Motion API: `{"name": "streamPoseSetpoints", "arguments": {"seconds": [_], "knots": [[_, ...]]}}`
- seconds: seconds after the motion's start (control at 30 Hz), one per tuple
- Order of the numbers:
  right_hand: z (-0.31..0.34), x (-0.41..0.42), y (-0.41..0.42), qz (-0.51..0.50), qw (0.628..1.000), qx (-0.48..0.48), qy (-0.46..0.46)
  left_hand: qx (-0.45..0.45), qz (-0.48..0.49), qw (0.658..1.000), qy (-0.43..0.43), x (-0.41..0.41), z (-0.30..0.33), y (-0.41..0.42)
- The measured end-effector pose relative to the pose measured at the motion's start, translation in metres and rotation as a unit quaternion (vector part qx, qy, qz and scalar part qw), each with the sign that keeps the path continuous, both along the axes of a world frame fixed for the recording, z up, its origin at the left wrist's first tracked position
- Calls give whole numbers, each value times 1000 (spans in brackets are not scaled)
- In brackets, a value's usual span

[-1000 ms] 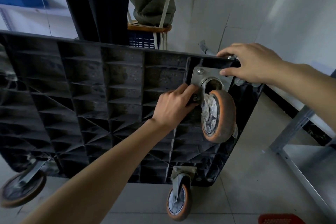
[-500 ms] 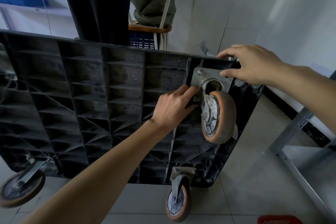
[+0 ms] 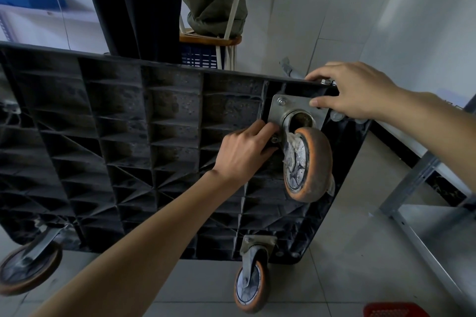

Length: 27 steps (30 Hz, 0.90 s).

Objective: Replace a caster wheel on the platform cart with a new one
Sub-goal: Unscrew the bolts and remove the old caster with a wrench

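Note:
The black platform cart (image 3: 128,149) stands on its edge, its ribbed underside facing me. At its upper right corner an orange caster wheel (image 3: 309,165) hangs from a steel mounting plate (image 3: 288,105). My left hand (image 3: 244,152) has its fingertips curled around a nut or bolt at the plate's lower left corner. My right hand (image 3: 353,90) grips the cart's top edge, with the thumb pressed on the plate's upper right corner. A bolt head shows at the plate's upper left.
Two more casters sit at the cart's bottom: one in the middle (image 3: 251,283), one at the left (image 3: 28,267). A metal shelf frame (image 3: 425,226) stands to the right. A red crate (image 3: 394,310) lies on the tiled floor. Behind are a stool and ladder (image 3: 213,41).
Hardly anything moved. My left fingers shifted slightly on the fastener at the plate's lower left; my right hand stays on the cart's top edge.

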State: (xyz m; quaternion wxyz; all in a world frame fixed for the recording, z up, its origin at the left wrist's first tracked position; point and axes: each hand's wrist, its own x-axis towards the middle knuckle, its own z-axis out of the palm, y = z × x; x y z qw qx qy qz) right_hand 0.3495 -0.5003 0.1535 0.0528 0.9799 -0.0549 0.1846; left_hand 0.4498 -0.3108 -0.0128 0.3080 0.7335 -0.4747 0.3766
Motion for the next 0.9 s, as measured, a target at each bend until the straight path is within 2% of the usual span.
{"name": "streamPoseSetpoints", "arguments": {"seconds": [0.2,0.47,0.67,0.9], "knots": [[1,0,0,0,1000,-3,2,-20,6,999,35,-1,3,-3],[1,0,-1,-1,1000,5,4,-5,1,1000,17,-3,-1,-1],[0,2,-2,3,1000,5,3,-31,-16,999,24,-1,0,1],[0,0,-3,6,1000,6,-2,-43,-36,998,3,5,8,38]]}}
